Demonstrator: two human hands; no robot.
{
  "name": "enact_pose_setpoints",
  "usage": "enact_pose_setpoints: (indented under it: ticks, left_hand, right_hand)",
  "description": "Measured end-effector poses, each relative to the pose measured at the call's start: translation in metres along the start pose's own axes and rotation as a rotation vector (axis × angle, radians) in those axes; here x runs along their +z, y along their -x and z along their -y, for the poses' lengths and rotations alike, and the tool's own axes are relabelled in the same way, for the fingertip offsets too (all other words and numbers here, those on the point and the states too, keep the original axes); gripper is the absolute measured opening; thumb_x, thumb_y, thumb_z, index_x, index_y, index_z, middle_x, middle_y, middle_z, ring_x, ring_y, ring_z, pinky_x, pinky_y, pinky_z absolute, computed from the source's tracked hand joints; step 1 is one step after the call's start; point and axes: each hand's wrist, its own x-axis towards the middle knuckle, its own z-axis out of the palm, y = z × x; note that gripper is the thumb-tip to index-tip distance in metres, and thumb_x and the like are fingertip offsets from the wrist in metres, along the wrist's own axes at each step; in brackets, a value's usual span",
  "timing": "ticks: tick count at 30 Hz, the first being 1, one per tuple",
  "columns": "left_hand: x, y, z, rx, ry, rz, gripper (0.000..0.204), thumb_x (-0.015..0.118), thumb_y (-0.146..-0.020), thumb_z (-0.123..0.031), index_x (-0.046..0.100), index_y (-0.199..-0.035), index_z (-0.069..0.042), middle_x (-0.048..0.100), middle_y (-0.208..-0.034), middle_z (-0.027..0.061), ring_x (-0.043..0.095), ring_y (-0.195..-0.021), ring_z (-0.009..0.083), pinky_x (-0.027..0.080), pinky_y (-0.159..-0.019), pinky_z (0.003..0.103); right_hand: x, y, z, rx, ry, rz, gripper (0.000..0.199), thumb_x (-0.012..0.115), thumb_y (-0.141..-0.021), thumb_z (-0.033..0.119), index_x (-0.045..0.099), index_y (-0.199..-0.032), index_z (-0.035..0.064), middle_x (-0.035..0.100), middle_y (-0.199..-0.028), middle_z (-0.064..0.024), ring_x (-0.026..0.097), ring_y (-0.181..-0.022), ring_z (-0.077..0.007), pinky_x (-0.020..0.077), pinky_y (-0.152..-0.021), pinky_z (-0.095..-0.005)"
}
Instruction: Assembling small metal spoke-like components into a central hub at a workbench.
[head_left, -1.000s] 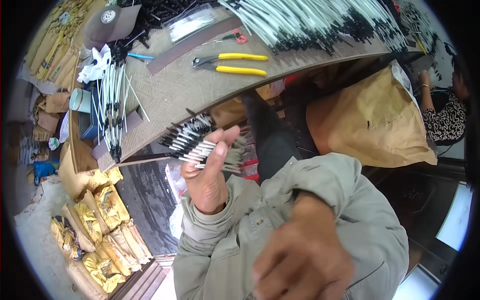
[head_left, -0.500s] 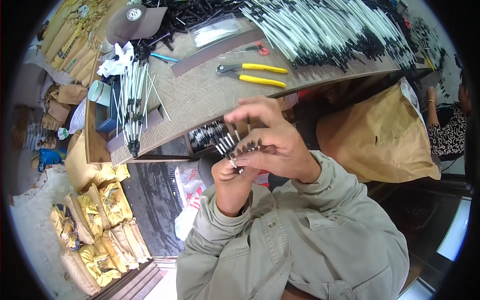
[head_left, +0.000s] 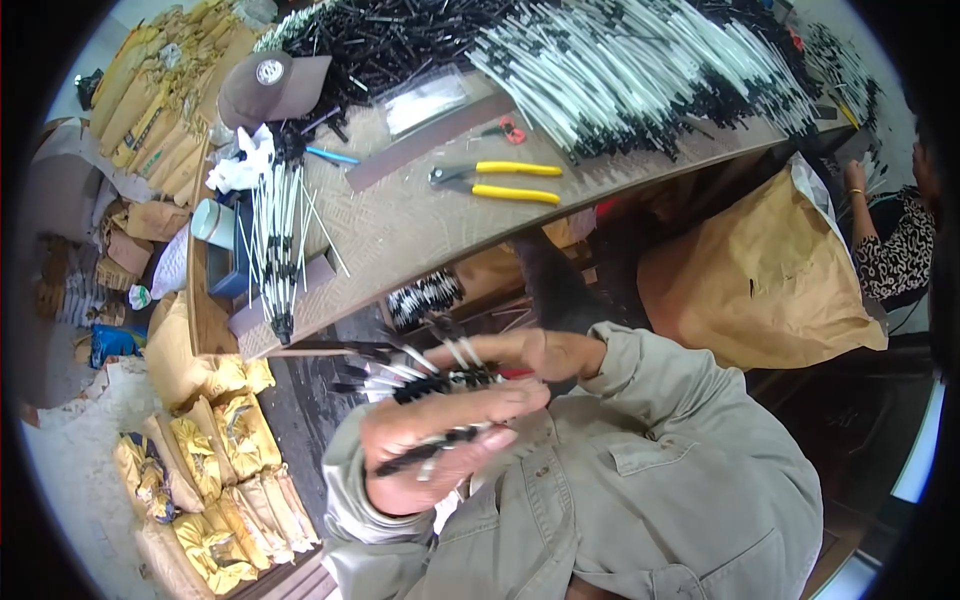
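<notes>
My left hand (head_left: pixel 435 420) is closed, with one black-and-white rod (head_left: pixel 428 455) lying across the palm between thumb and fingers. Above those fingers fans out a loose bundle of thin rods (head_left: pixel 425 386), white with black ends, partly smeared by motion. My right hand (head_left: pixel 530 353) is closed against the far side of this bundle. Its fingertips are partly hidden behind the rods. Both hands are close together in front of my chest, below the table's front edge.
On the table (head_left: pixel 400 225) lie yellow-handled pliers (head_left: pixel 510 182), a large heap of white rods (head_left: pixel 640 75), a cap (head_left: pixel 275 88) and a standing rod bunch (head_left: pixel 278 240). A brown paper sack (head_left: pixel 760 280) is at right, near another person's arm (head_left: pixel 865 215). Wrapped packets (head_left: pixel 215 480) lie lower left.
Both hands have come down and nearer my body with the rods. The left hand has turned so its fingers point right; the right hand has dropped behind the bundle.
</notes>
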Motion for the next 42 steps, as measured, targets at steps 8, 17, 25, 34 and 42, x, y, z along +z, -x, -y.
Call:
enact_pose_setpoints:
  ticks: [8,17,25,34,42]
  left_hand:
    - [-0.010,-0.012,-0.010,-0.257,0.488,-0.200,0.034,0.058,-0.083,-0.007,0.052,-0.112,0.011,0.062,-0.095,0.0284,0.064,-0.089,0.0327,0.051,-0.082,0.042]
    - [-0.041,0.013,0.028,0.350,-0.213,0.603,0.041,0.034,-0.090,-0.025,0.036,-0.125,-0.003,0.040,-0.119,0.0204,0.041,-0.111,0.0335,0.035,-0.093,0.046]
    - [-0.063,0.034,0.056,0.656,-0.569,0.885,0.050,0.014,-0.096,-0.035,0.024,-0.139,-0.013,0.024,-0.146,0.0085,0.025,-0.134,0.0211,0.022,-0.108,0.040]
    - [-0.074,0.030,0.053,0.664,-0.475,0.932,0.043,0.028,-0.095,-0.028,0.040,-0.132,-0.009,0.041,-0.136,0.0157,0.040,-0.127,0.0236,0.036,-0.100,0.041]
    - [-0.087,0.047,0.064,0.606,-0.346,0.836,0.039,0.030,-0.096,-0.024,0.046,-0.129,-0.012,0.046,-0.132,0.0164,0.045,-0.123,0.0248,0.037,-0.099,0.043]
  right_hand:
    - [0.026,0.042,-0.117,0.062,-0.188,0.024,0.075,0.030,-0.090,0.056,0.029,-0.136,-0.0031,0.035,-0.138,-0.0119,0.031,-0.128,-0.0206,0.0217,-0.106,-0.0323]
    - [-0.001,-0.008,-0.080,-0.487,0.111,-0.089,0.079,0.043,-0.086,0.055,0.032,-0.131,-0.0082,0.032,-0.137,-0.0235,0.030,-0.127,-0.0363,0.0240,-0.104,-0.0397]
    - [-0.021,-0.023,-0.035,-0.352,0.854,-0.217,0.108,0.077,-0.053,0.053,0.029,-0.134,-0.0017,0.042,-0.127,-0.0171,0.041,-0.118,-0.0324,0.0252,-0.104,-0.0454]
    - [-0.018,-0.026,-0.037,-0.273,0.900,-0.126,0.086,0.078,-0.061,0.044,0.039,-0.127,0.0076,0.042,-0.129,-0.0133,0.036,-0.126,-0.0279,0.0174,-0.106,-0.0539]
    - [-0.024,-0.029,-0.033,-0.278,0.535,0.085,0.108,0.068,-0.066,0.060,0.015,-0.142,0.0016,0.020,-0.146,-0.0155,0.024,-0.133,-0.0271,0.0171,-0.108,-0.0408]
